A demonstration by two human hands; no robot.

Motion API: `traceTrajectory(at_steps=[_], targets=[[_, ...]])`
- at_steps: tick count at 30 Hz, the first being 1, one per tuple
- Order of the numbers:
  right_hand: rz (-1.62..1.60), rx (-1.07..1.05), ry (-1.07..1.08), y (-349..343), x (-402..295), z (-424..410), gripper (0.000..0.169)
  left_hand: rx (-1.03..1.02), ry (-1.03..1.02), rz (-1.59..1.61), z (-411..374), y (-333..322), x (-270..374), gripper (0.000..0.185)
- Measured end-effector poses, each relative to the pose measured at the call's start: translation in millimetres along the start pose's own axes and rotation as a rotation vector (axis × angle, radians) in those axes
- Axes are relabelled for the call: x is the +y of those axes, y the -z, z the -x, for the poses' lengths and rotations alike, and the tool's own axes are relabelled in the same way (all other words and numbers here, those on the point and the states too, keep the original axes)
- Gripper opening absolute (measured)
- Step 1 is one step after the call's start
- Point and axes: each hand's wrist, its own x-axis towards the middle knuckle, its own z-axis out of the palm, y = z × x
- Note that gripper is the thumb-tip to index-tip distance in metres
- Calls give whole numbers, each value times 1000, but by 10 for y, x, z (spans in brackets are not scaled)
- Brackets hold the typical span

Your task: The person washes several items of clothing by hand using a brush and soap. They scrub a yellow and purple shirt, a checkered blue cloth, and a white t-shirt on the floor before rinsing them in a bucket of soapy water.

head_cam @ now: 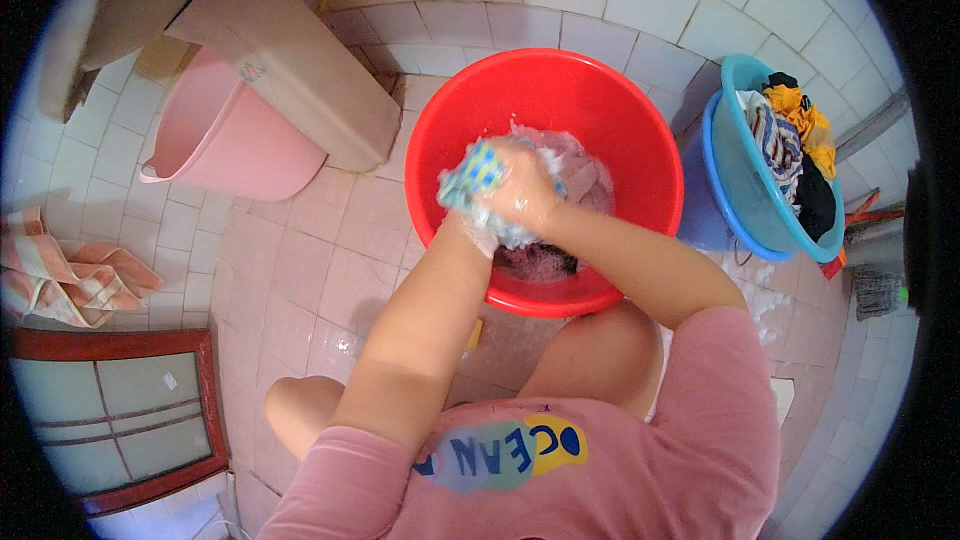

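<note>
Over a large red plastic basin (630, 120), my right hand (525, 191) grips a wet blue, green and yellow checked cloth (476, 172). White suds cling to the cloth and to the fingers. My left hand (471, 223) is against the same cloth, at its near side; most of its fingers are hidden by the fabric, foam and my right hand. Below them, soaked pinkish laundry (592, 180) lies in soapy water. Close to the basin's near side, a dark piece (551, 259) shows among the suds.
Right of the basin, a teal basin (765, 187) of clothes rests on a blue bucket (701, 202). A pink tub (232, 135) stands left, beside a sink pedestal (300, 67). A yellow block (475, 334) lies by my legs; a brush (876, 292) is far right.
</note>
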Motion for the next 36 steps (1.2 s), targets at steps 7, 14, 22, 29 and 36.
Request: traceTrajectory(at_steps=[7,14,22,29,36], targets=[[670,-202,-366,414,1597,-435,36,1053,102,-536,-27,-750,-515,32],[818,-481,-199,-617,1943,319,41,1230,-174,-518,48,-757,-413,39],[738,-594,-369,-1070,2396,144,42,1248,-188,-441,41,-902,-483,51],[-78,-692,-650,-57,1438,-732,43,1156,138,-534,-5,-866,-357,55],[-791,-550,-219,623,-164,-106,56,406,133,-254,38,-760,-210,71]])
